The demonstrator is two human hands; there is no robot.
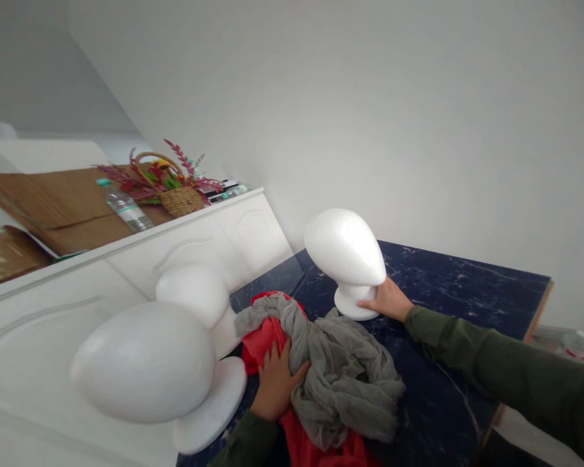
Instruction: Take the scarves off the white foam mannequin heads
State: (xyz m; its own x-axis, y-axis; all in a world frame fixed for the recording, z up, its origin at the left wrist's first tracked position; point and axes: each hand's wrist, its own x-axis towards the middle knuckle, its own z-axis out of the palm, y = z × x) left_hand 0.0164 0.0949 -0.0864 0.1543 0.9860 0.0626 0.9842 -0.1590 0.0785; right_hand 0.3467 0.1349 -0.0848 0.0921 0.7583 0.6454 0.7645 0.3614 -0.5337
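My right hand [387, 299] grips the neck and base of a white foam mannequin head [344, 250] standing on a dark blue marbled table [448, 285]. My left hand [275, 379] presses flat on a red cloth [263, 344], against a crumpled grey scarf [343, 370] that lies over it. Two more white foam heads stand at the left: a large near one [143, 363] and a smaller one [194, 295] behind it, both close to my left hand.
A white cabinet [185, 243] runs along the left, carrying a wicker basket with red and green foliage [172, 185], a plastic water bottle [126, 207] and brown cardboard [48, 201]. Another bottle [577, 344] lies beyond the table's right edge. A plain white wall stands behind.
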